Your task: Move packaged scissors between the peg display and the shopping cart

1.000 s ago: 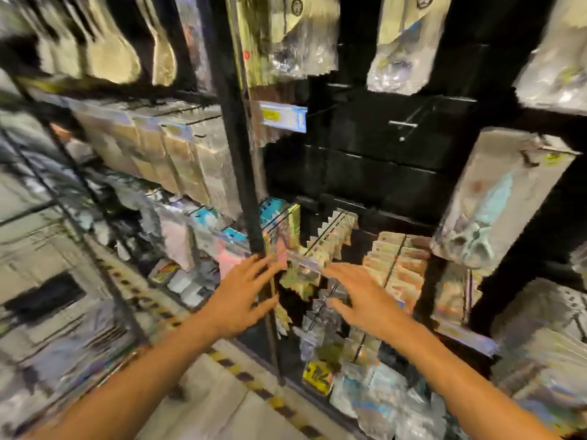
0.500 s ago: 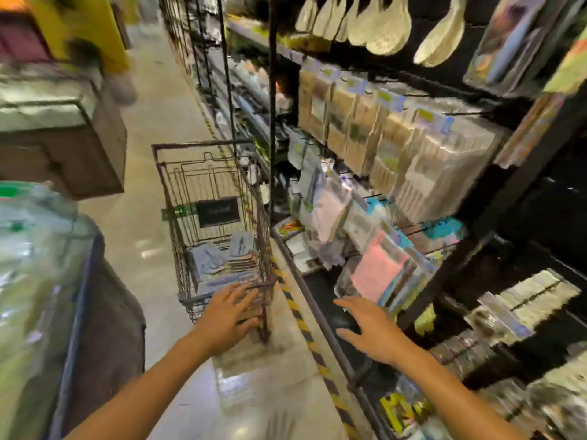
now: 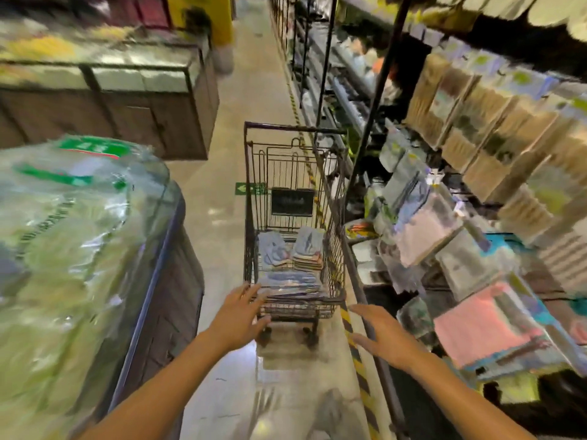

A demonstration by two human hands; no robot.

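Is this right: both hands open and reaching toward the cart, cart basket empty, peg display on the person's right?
Not quite. In the head view the shopping cart is not empty: stacks of flat packages lie in its basket. The rest holds: left hand and right hand are open, peg display on the right.

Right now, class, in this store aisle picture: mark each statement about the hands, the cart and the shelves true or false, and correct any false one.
1. The shopping cart holds stacks of flat packages. True.
2. The left hand grips a package. False: its fingers are spread and hold nothing.
3. The right hand is open and empty. True.
4. The cart stands to the right of the peg display. False: it stands to its left, in the aisle.
5. A yellow-and-black striped line runs along the floor. True.
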